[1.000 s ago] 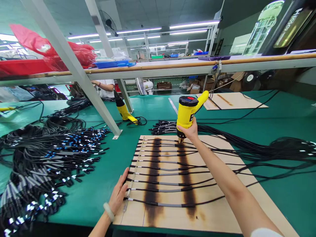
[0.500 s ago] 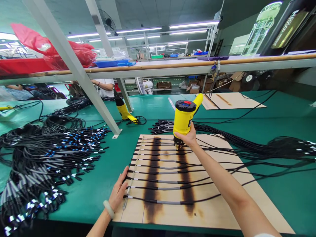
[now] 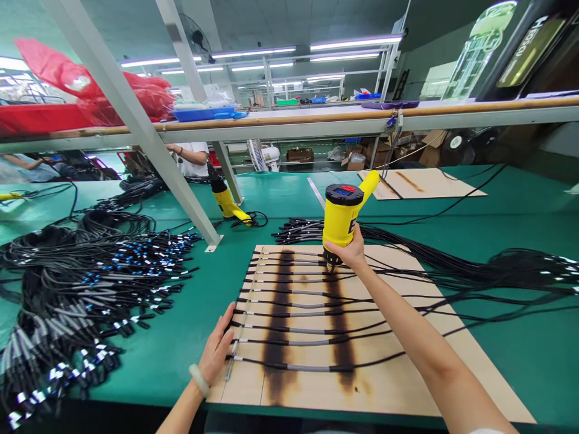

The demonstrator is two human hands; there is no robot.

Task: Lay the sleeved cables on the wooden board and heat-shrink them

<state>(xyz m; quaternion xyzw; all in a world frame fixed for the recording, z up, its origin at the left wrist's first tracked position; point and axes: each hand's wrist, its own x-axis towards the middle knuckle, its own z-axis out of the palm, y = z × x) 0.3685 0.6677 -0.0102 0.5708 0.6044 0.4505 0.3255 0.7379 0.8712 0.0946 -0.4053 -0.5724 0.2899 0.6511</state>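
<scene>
My right hand (image 3: 349, 248) is wrapped round a yellow heat gun (image 3: 339, 220), held upright with its nozzle pointing down over the cables near the board's far edge. Several black cables (image 3: 312, 341) with grey sleeve sections lie side by side across a wooden board (image 3: 384, 386). Two dark scorched bands run across the board beneath them. At the board's left edge, my left hand (image 3: 218, 351) rests with fingers stretched out, beside the cable ends and a thin clear strip (image 3: 231, 355). The heat gun's nozzle is partly hidden by its collar and my hand.
A large heap of cables (image 3: 85, 271) covers the left of the green table (image 3: 181, 361). Another cable bundle (image 3: 434, 253) stretches behind the board to the right. A second heat gun (image 3: 228, 202) stands by a metal post (image 3: 167, 163). A shelf (image 3: 289, 125) spans above; a person's arm (image 3: 192, 157) shows behind.
My right hand and the heat gun have shifted slightly to the right, along the far cables. My left hand stays at the board's left edge.
</scene>
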